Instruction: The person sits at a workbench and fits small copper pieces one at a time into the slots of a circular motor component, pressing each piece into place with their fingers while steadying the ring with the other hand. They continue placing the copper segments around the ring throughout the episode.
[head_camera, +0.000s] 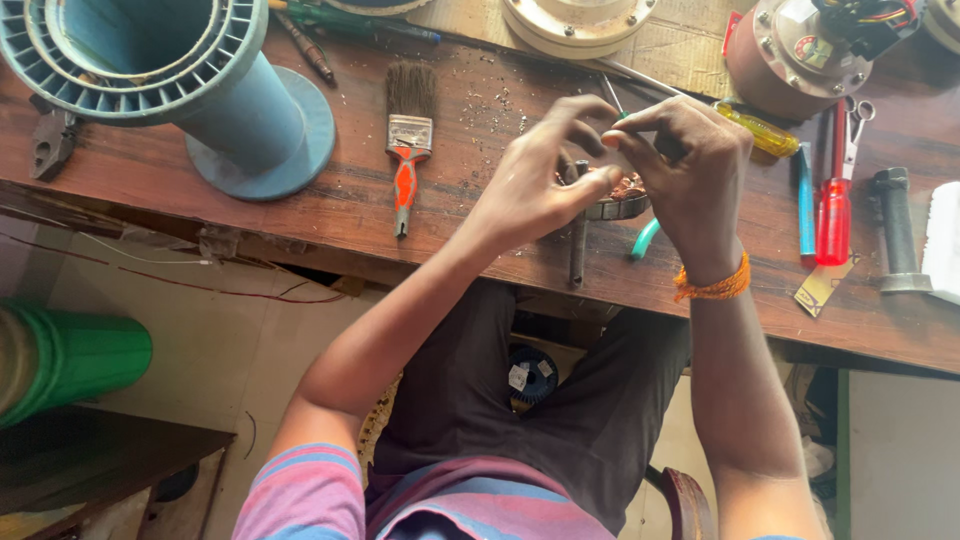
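Both hands, round copper-wound metal stator

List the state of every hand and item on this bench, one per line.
Left hand: fingers pinched on the round wound part.
Right hand: fingers curled over the same part.
Round wound part: resting on the bench, held between both hands.
Paintbrush: lying flat, untouched.
Red screwdriver: lying flat.
Blue spool: tipped on its side.

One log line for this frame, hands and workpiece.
left hand: on round wound part | right hand: on same part, fingertips pinched | bench: paintbrush lying left
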